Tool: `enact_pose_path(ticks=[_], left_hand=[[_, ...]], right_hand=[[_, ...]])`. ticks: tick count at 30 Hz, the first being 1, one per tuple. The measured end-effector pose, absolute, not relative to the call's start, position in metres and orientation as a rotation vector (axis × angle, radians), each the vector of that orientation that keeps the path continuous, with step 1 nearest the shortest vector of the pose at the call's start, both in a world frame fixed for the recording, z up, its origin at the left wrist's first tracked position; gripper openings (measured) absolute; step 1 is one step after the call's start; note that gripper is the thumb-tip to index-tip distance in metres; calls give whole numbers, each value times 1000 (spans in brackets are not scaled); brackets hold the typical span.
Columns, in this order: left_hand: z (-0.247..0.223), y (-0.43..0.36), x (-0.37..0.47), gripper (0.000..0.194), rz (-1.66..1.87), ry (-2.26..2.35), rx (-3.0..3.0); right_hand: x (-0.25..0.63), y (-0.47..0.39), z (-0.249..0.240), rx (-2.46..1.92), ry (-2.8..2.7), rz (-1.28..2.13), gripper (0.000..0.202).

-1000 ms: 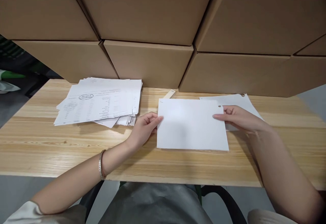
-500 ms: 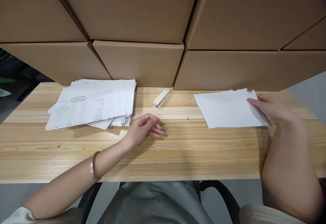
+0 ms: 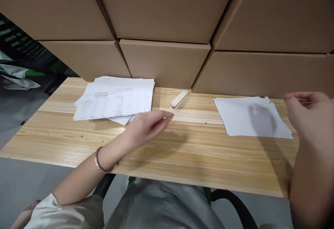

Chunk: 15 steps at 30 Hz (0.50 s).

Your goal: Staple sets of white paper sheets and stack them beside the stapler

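Observation:
My left hand (image 3: 150, 126) hovers over the wooden table just right of a stack of printed sheets (image 3: 112, 98), its fingers drawn together; nothing can be made out in them. A cream stapler (image 3: 179, 99) lies behind it near the boxes. On the right, a smaller pile of blank-side-up white paper (image 3: 250, 117) lies on the table, with a shadow across it. My right hand (image 3: 309, 112) is raised beside that pile's right edge, clear of it, fingers curled and blurred; whatever they hold, if anything, cannot be made out.
Stacked cardboard boxes (image 3: 164, 62) form a wall along the back of the wooden table (image 3: 182, 159). A tiny dark bit lies between the stapler and the right pile. A chair's black armrest (image 3: 235, 204) shows below the front edge. Part of another arm appears at bottom left.
My right hand has let go of the right paper pile and moved up and right. My left hand has lifted, its fingers closing together. The view has shifted left.

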State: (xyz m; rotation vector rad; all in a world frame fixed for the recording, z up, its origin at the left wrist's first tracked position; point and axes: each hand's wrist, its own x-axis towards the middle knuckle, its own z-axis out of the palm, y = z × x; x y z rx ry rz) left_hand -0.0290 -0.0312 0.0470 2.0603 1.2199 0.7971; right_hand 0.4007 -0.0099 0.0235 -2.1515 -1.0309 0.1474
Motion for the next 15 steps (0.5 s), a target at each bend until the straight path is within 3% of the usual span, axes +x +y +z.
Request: enact_pose_path(ticks=[3,6,11,15], left_hand=[[66,-12,-64,27,903,1597,2193],[69,9,-108,32,942,2055,2246],[53,24,-173,36,751,2725,1930],[41,27,-197,49,637,2716,1719]], right_hand=[[309,-20,43,-1893,-1377,474,16],[217,-21,47,-1646,-1822,943,23],[117,12,41,-1365,-2030,985,23],[82,40,44,-1530,-2084,856,29]])
